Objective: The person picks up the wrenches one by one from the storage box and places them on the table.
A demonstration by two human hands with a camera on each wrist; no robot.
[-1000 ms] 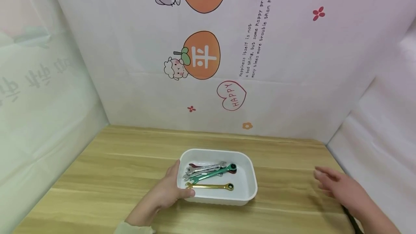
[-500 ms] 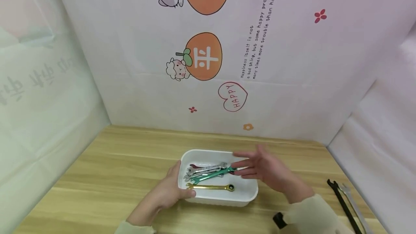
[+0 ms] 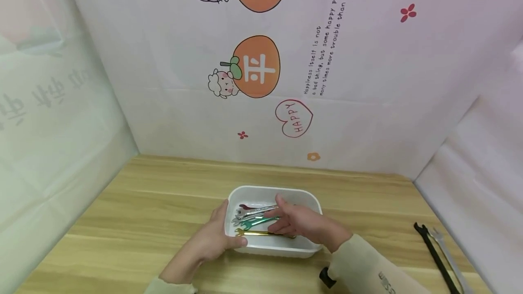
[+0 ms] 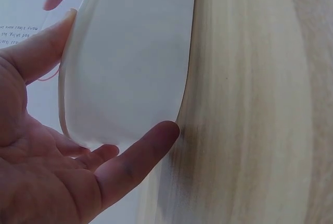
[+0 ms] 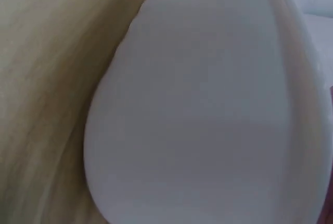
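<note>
A white plastic tub [image 3: 282,252] sits on the table with several wrenches inside. My left hand [image 3: 210,239] holds its left end, thumb over the near rim; in the left wrist view the fingers lie along the tub's outer wall [image 4: 130,62]. Reaching in over the right side, my right hand [image 3: 300,221] has its thumb apart from its fingers above the wrenches. It partly hides a green wrench [image 3: 254,223], a gold wrench [image 3: 255,233] and silver wrenches [image 3: 251,212]. A dark red wrench [image 3: 245,206] shows behind them. The right wrist view shows mostly tub wall [image 5: 197,104].
On the wooden table [image 3: 135,230], a black wrench [image 3: 437,257] and a larger silver wrench [image 3: 452,260] lie side by side at the right. White printed sheets [image 3: 171,80] form walls at the back and both sides.
My right hand has come from the far right over the table to the tub and down into it, uncovering the black and silver wrenches. The left hand keeps its hold on the tub.
</note>
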